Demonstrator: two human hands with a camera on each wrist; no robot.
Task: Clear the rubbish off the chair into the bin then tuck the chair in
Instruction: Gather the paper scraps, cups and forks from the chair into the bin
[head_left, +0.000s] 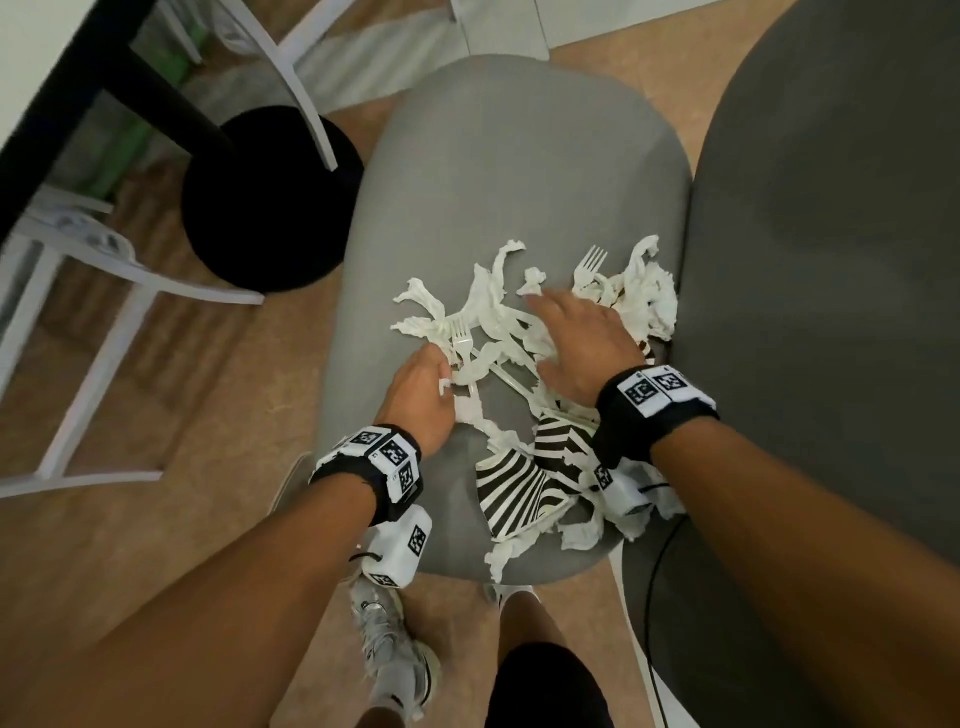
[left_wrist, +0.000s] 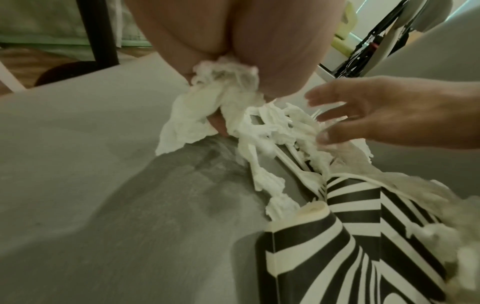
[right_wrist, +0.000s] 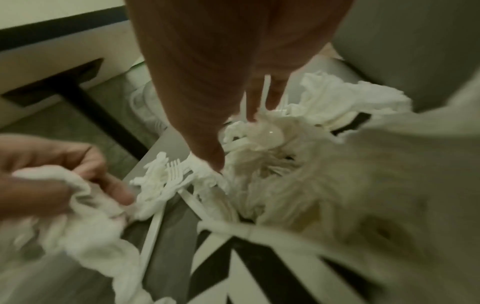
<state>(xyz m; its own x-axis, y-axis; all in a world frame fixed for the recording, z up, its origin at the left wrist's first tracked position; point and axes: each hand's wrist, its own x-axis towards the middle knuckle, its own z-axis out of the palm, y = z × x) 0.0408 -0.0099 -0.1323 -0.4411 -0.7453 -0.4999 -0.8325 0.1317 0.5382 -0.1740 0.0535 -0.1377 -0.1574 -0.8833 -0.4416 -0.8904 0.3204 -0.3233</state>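
A grey chair seat (head_left: 509, 171) carries a heap of torn white tissue (head_left: 483, 296), white plastic forks (head_left: 589, 262) and crushed black-and-white striped paper cups (head_left: 511, 493). My left hand (head_left: 423, 379) grips a wad of tissue (left_wrist: 207, 102) at the heap's left edge; the same wad (right_wrist: 78, 185) shows in the right wrist view. My right hand (head_left: 571, 332) lies spread, fingers straight, on top of the tissue and forks (right_wrist: 176, 166) in the middle of the heap. The striped cups (left_wrist: 350, 236) lie near the seat's front edge, under my right wrist.
The dark grey chair back (head_left: 831, 260) rises on the right. A black round table base (head_left: 270, 202) and pole stand on the wooden floor to the left, with white chair legs (head_left: 104, 270) nearby. No bin is in view. My feet (head_left: 389, 654) stand before the seat.
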